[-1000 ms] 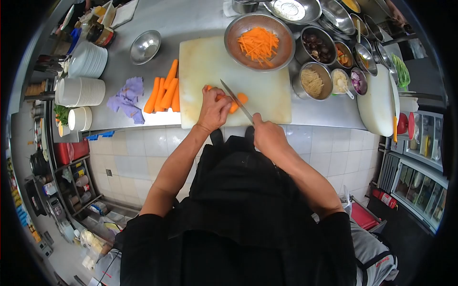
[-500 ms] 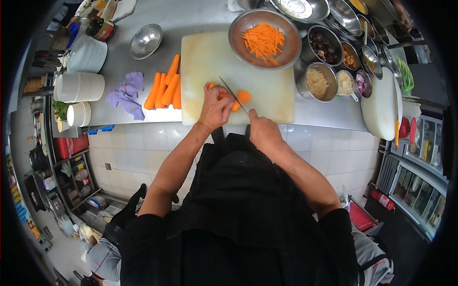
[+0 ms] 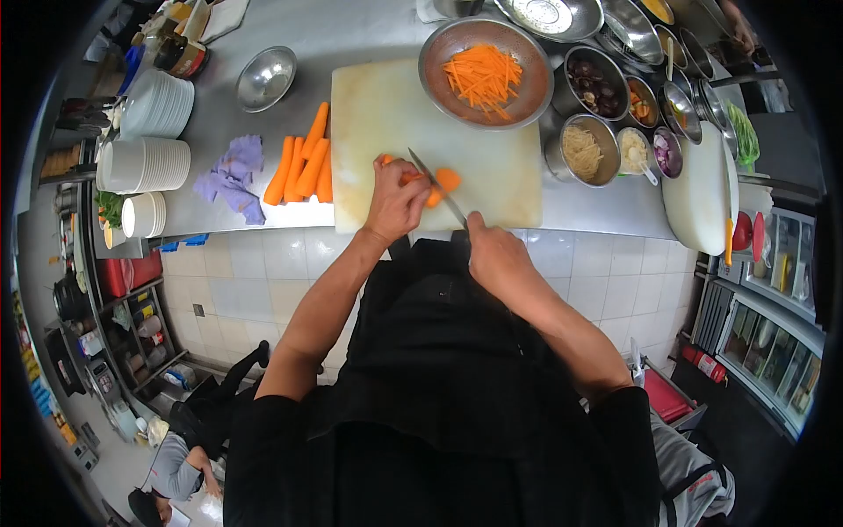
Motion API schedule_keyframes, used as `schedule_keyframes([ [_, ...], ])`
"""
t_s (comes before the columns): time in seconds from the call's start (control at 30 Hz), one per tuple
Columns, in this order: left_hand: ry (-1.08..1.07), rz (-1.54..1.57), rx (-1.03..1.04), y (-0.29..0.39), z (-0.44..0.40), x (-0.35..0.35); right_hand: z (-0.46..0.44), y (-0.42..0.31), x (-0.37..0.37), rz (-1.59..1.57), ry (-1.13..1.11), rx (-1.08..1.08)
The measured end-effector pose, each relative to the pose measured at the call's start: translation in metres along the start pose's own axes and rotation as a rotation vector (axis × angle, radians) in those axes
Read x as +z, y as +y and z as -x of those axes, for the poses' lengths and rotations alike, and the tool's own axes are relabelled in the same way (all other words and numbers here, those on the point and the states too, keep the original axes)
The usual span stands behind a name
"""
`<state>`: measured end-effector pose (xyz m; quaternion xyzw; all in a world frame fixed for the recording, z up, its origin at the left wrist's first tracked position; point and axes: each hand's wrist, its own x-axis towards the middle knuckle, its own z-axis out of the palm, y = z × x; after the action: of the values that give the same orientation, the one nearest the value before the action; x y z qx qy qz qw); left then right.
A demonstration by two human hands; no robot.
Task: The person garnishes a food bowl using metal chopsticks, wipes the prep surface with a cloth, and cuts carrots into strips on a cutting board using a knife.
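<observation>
My left hand (image 3: 397, 195) is closed around a carrot on the white cutting board (image 3: 378, 105), its fingers bent and hiding most of it. In my right hand (image 3: 496, 255) is the handle of a knife (image 3: 428, 178), whose blade lies across the carrot just right of my left fingertips. Cut carrot slices (image 3: 447, 181) rest against the blade's right side. Several whole peeled carrots (image 3: 300, 169) lie beside the board's left edge. At the board's top edge stands a metal bowl (image 3: 432, 86) of carrot strips (image 3: 483, 77).
A purple cloth (image 3: 233, 180) and a small steel bowl (image 3: 266, 79) are on the left, near stacked white bowls (image 3: 145, 163). On the right stand steel pots, including one of pale shreds (image 3: 582, 151). Another person (image 3: 180, 465) is behind me, lower left.
My right hand has drawn slightly back and to the right, pulling the knife with it. My left hand stays on the carrot. The person at lower left has shifted.
</observation>
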<state>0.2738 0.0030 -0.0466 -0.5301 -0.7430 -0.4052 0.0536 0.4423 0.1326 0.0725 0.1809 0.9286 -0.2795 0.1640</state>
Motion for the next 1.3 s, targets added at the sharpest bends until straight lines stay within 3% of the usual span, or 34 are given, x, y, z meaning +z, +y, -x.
schedule_keyframes([
  [0.2,-0.007,-0.003,-0.004,0.000,0.000,-0.001,-0.028,0.006,0.028,0.002,0.045,0.006],
  [0.57,0.019,0.009,-0.002,0.000,0.002,0.001,0.025,-0.006,-0.016,-0.013,-0.053,0.053],
  [0.9,0.006,0.024,-0.007,-0.001,0.004,-0.001,-0.023,0.004,0.027,-0.006,0.005,0.030],
  [1.13,0.008,0.021,-0.010,-0.003,0.005,0.001,0.020,-0.011,-0.019,-0.009,-0.037,0.045],
  [1.3,0.019,0.045,-0.008,-0.004,0.006,0.001,0.022,-0.009,-0.011,-0.027,-0.043,0.050],
])
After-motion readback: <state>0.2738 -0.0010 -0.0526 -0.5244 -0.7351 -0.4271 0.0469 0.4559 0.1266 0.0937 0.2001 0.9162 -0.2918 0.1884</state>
